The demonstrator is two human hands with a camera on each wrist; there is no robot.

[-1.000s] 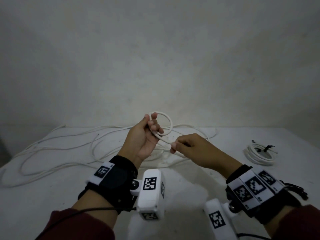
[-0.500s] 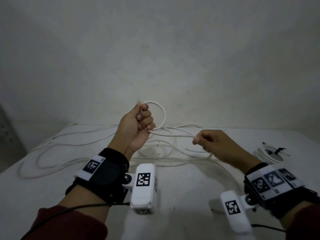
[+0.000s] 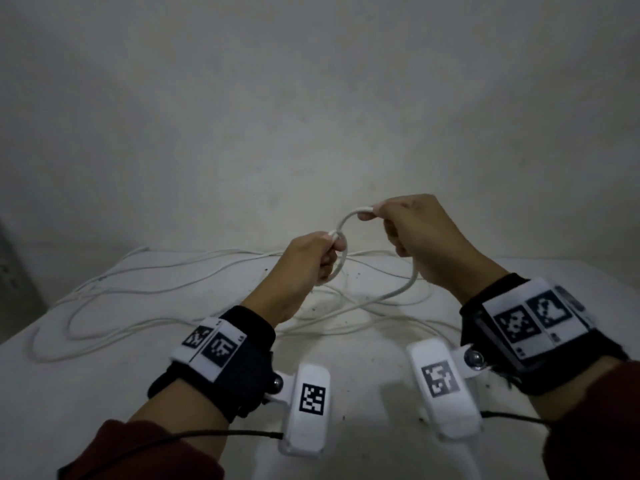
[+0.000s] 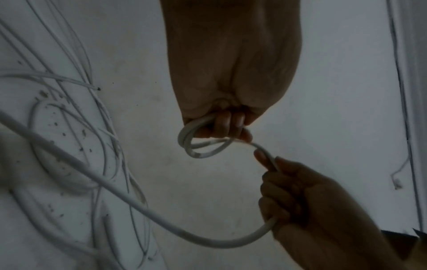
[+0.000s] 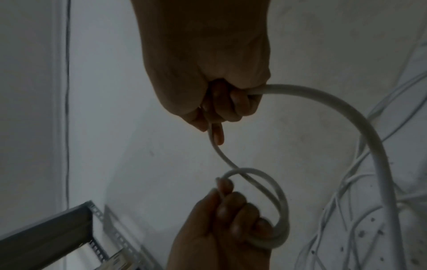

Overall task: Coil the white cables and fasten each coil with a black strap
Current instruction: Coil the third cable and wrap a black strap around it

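While the left hand holds the small coil with its fingers curled round two or so loops, the right hand pinches the white cable just above and beside that grip and lets the free length run out under its closed palm. To do this turn well, I think the right hand should carry its piece down into the left grip so the new loop is the same size as the ones already held, with a small twist of the cable so it lies flat and does not make a figure eight. The left grip must open only a little to take the new loop, or the coil can spring apart. Below both grips, the rest of the cable lies loose and crossed on the desk, so it may catch when pulled. No container shows in these views, and no black strap either.
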